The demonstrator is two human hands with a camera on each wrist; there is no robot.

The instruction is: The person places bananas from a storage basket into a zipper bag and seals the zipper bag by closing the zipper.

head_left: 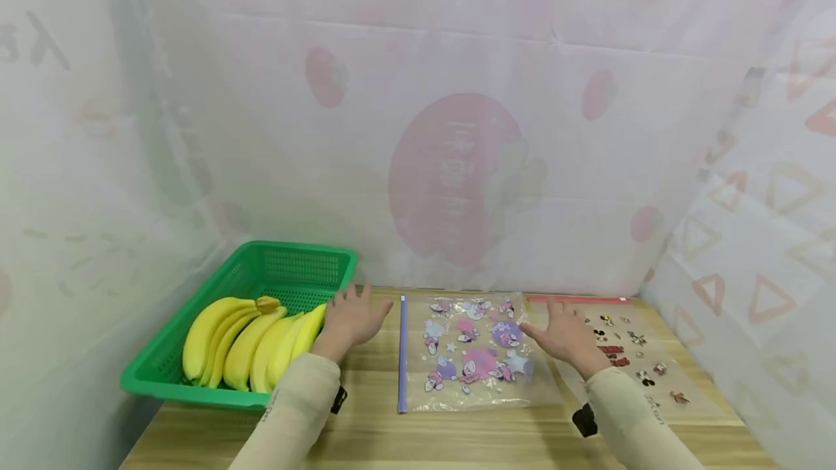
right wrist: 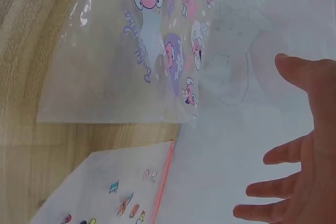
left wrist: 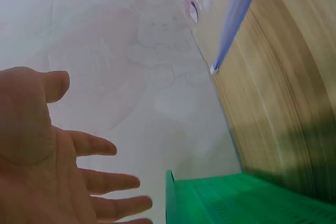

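Note:
My left hand hovers with spread fingers beside the right rim of a green plastic basket. Bunches of yellow bananas lie inside that basket. Fingers apart and palm bare, my right hand is held over the gap between two clear zip bags. The middle bag has a purple slider strip along its left side and pink and purple cartoon prints. Farther right lies another bag with a red strip along its top and small cartoon prints. In both wrist views the hands hold nothing.
A wooden tabletop carries the basket and both bags. Pale printed cloth hangs behind the table and along both sides, close to the basket's left and the table's right edge.

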